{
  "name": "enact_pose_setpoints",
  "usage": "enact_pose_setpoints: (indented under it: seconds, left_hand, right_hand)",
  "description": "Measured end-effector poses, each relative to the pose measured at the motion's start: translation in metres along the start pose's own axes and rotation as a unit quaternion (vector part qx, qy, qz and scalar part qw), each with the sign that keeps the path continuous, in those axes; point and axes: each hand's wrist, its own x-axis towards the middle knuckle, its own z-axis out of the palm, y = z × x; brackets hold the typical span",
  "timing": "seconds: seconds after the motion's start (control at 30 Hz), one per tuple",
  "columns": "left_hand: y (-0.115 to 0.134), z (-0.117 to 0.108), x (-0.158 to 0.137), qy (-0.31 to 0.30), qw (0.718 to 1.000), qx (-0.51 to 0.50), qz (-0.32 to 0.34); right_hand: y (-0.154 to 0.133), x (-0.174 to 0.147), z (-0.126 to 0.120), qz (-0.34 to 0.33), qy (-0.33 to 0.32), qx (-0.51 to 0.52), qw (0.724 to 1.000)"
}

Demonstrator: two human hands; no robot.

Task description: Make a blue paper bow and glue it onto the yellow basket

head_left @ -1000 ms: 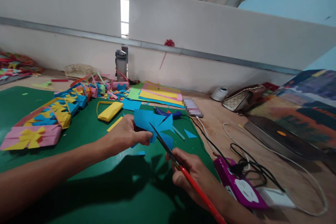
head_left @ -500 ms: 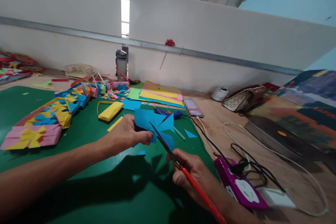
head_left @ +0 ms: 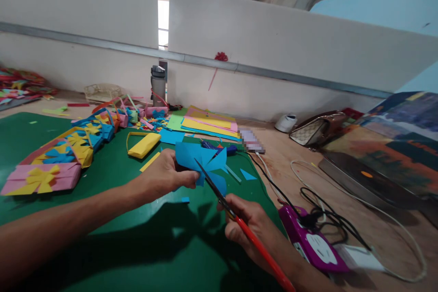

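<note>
Worktop (head_left: 284, 169) carries a green mat (head_left: 191, 260). Red-handled scissors (head_left: 248, 232) — in the grip of the right hand (head_left: 249, 214), fingers closed round them. Left hand (head_left: 171, 171): fingers pinch the left side of the blue paper (head_left: 187, 154), slit into lobes, above the mat, blades across it. Advised: thumb clear, paper taut — cuts short of centre.

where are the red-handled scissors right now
In the head view, the scissors are mostly right of centre in the lower half, in the right hand, blades crossing in front of the blue paper.
</note>
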Motion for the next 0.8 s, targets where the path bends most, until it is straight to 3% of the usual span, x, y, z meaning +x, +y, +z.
enact_pose_setpoints:
  seconds: [0.57, 0.7, 0.8]
  left_hand:
    - [0.0014, 0.0018, -0.0014, 0.017, 1.0, -0.01, -0.006]
    - [0.0031, 0.002, -0.0012, 0.031, 1.0, -0.004, -0.001]
    - [0.0055, 0.0024, -0.0012, 0.043, 0.999, -0.002, -0.004]
  right_hand:
    - [0.0018, -0.0006, -0.0007, -0.011, 0.006, -0.032, 0.999]
    - [0.0025, 0.0013, -0.0047, -0.026, -0.033, -0.008, 0.999]
    - [0.0004, 0.0013, -0.0077, 0.001, -0.067, 0.013, 0.998]
